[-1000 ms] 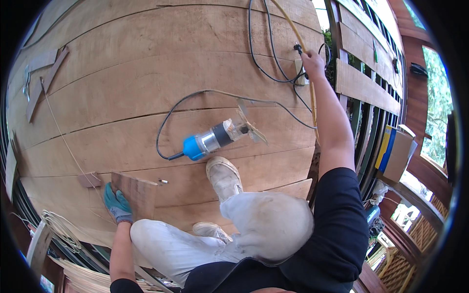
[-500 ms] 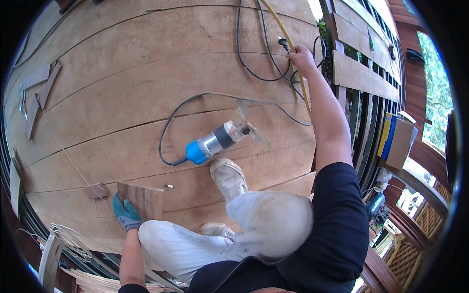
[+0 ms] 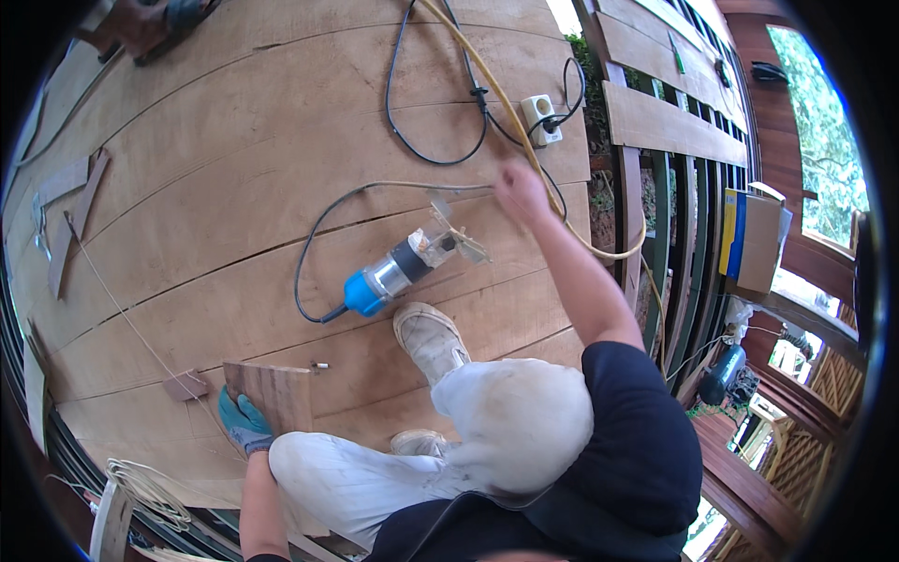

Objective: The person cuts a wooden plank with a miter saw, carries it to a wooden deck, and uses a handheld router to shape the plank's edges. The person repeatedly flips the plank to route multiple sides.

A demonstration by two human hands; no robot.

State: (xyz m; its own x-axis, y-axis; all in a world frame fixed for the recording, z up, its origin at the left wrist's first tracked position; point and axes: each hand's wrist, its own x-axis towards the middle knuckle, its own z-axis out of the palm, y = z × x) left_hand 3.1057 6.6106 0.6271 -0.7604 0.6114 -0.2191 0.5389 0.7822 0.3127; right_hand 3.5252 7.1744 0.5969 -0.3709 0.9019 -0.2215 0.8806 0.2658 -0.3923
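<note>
My left hand (image 3: pixel 245 423), in a teal and grey glove, grips the left edge of a short dark-streaked wooden board (image 3: pixel 273 391) beside my knee. Out to the right, my bare right hand (image 3: pixel 522 192) is closed around the cord of a trim router, slightly blurred. The trim router (image 3: pixel 389 277), with a blue cap, silver body and clear base, lies on its side ahead of my shoe. Its cord (image 3: pixel 323 223) loops from the blue end toward my right hand. Just beyond that hand, a white socket block (image 3: pixel 541 119) has a black plug in it.
A yellow cable (image 3: pixel 487 75) and black cord (image 3: pixel 390 103) run across the plank floor (image 3: pixel 225 178). Wood offcuts (image 3: pixel 75 225) lie at left. Open slats (image 3: pixel 688 201) and a cardboard box (image 3: pixel 754 239) border the right. Another person's foot (image 3: pixel 154 33) stands far left.
My right hand has left the black plug and yellow cable and come nearer, onto the router's cord. The socket block now shows. Another person's foot has come farther into view. My left hand stays on the board.
</note>
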